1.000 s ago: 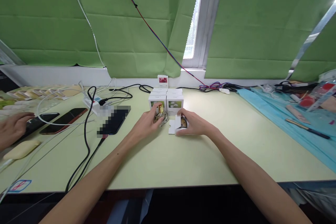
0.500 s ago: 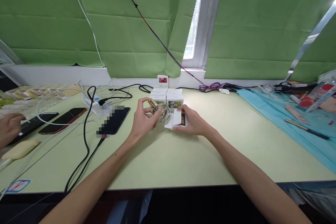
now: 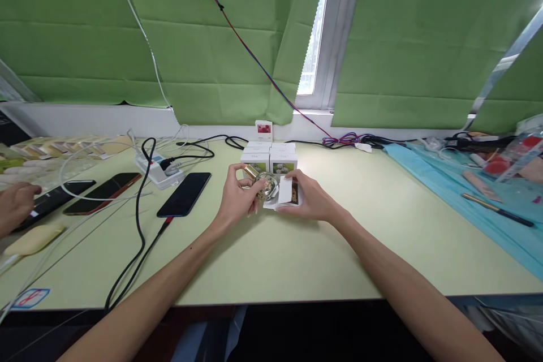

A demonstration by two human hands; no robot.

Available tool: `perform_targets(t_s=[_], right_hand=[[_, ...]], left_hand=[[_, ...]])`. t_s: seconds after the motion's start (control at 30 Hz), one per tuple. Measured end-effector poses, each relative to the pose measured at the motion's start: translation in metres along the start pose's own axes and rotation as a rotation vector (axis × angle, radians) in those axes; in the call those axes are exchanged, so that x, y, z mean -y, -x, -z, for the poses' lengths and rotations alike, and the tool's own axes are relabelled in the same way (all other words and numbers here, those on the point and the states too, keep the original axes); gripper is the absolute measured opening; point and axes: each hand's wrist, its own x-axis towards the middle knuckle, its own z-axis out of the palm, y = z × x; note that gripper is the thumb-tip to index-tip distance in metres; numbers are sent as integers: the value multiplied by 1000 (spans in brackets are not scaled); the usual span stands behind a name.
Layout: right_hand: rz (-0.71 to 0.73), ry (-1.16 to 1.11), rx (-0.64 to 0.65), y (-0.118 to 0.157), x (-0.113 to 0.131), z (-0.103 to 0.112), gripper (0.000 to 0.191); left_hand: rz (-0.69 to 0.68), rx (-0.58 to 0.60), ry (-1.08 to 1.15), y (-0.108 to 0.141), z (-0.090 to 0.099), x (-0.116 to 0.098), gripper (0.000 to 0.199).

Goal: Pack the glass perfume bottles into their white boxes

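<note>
My left hand [image 3: 241,191] grips a round glass bottle [image 3: 268,186] with a gold cap, tilted toward the upper left. Beside it, my right hand [image 3: 310,197] holds a small white box [image 3: 287,191] with open flaps and a dark printed panel. The bottle is right at the box's left side; whether they touch is unclear. Just behind both hands stand several white boxes [image 3: 283,157] with green pictures, grouped together. A white box with a red picture [image 3: 263,129] stands upright behind them.
Left are a black phone [image 3: 184,194] on a cable, a white power strip [image 3: 159,172], two more phones and another person's hand [image 3: 16,207]. Blue plastic sheeting [image 3: 449,198] with a pen [image 3: 497,209] lies right. Cables run along the back.
My left hand has moved the bottle slightly right, closer to the white box. My right hand holds the box in nearly the same place.
</note>
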Motion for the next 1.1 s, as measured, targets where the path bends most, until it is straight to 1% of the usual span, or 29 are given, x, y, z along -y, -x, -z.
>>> perform_targets(t_s=[0.23,0.47,0.73,1.1], right_hand=[[4,-13,-3,1,2,-1,68],[11,-6,-20,1,2,-2,67],[-7,0,-33,1,5,-3,66],[1,-31,-60,2,1,-7,66]], left_hand=[[-1,17,47,1,-4,4,63],[-27,-7,28,0,-5,10,61],[-12,3,27,2,-7,8,59],[-11,-4,-29,4,-8,9,61]])
